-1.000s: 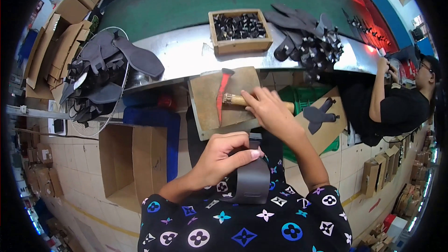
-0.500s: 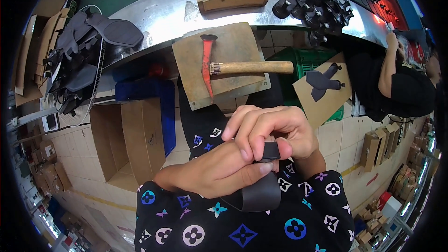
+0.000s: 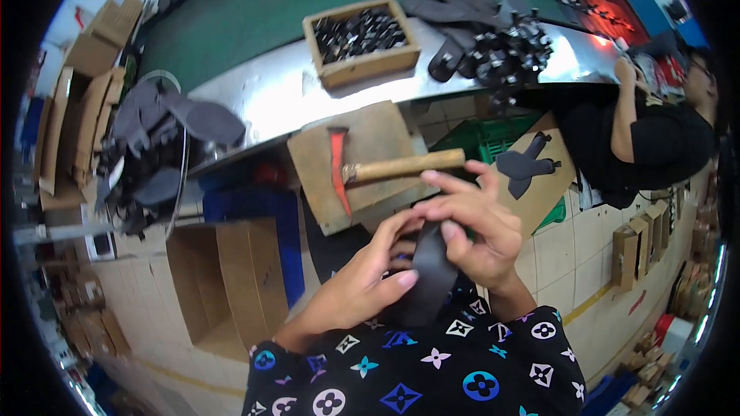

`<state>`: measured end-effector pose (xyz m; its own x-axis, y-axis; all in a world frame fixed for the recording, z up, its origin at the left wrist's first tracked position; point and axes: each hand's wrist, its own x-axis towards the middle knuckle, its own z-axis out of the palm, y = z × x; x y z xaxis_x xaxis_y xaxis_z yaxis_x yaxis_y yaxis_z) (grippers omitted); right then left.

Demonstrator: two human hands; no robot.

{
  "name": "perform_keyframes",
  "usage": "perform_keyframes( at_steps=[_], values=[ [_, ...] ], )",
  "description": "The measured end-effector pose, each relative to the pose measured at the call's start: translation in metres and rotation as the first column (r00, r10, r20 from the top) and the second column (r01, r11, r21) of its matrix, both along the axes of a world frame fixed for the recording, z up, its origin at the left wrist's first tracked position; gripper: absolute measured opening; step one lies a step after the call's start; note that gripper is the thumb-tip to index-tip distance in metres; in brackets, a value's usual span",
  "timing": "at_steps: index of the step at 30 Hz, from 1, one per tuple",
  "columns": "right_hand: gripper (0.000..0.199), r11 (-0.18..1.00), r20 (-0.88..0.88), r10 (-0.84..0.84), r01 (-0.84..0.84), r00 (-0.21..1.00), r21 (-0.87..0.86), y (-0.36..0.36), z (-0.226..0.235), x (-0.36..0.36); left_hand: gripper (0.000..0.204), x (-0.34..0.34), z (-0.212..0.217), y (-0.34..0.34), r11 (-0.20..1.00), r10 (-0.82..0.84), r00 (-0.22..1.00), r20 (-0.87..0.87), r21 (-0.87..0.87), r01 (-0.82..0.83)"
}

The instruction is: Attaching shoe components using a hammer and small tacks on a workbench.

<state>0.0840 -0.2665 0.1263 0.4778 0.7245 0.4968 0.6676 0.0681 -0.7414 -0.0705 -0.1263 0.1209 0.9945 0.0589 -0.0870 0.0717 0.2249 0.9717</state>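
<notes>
A dark, smooth, flexible strap (image 3: 429, 266) is bent between my two hands in front of my lap. My left hand (image 3: 362, 277) is closed on its left side, thumb on the near face. At the top edge, my right hand (image 3: 482, 235) pinches it between thumb and fingers, its outer fingers raised. Both ends of the strap are hidden. Just beyond my hands, a hammer (image 3: 405, 165) with a red head and wooden handle lies on a worn brown board (image 3: 378, 127). The handle's end is near my right fingertips.
A wooden tray (image 3: 370, 69) of small black pieces stands on the metal-edged bench (image 3: 270, 85). Dark sandal parts (image 3: 493, 46) are heaped to its right, more (image 3: 146, 139) at left. An open carton (image 3: 247, 285) stands at left. At right, a co-worker (image 3: 663, 131) sits beyond a cardboard sheet (image 3: 551, 192).
My hands have turned the strap upward and moved slightly apart, with the right outer fingers lifted. The view has tilted up, so the bench sits lower in the picture.
</notes>
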Motion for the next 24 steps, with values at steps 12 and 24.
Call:
perform_keyframes(
  at_steps=[12,24],
  values=[
    [0.035,0.700,0.170,-0.713,0.705,0.680,0.116,0.034,-0.054,0.254,0.044,-0.057,0.012,0.186,0.444,0.814,0.479,0.329,0.179,-0.878],
    [0.019,0.972,-0.711,0.130,0.051,0.691,0.228,0.088,0.030,0.116,0.093,0.024,0.001,0.100,0.066,0.407,0.538,0.738,0.564,-0.823]
  ],
)
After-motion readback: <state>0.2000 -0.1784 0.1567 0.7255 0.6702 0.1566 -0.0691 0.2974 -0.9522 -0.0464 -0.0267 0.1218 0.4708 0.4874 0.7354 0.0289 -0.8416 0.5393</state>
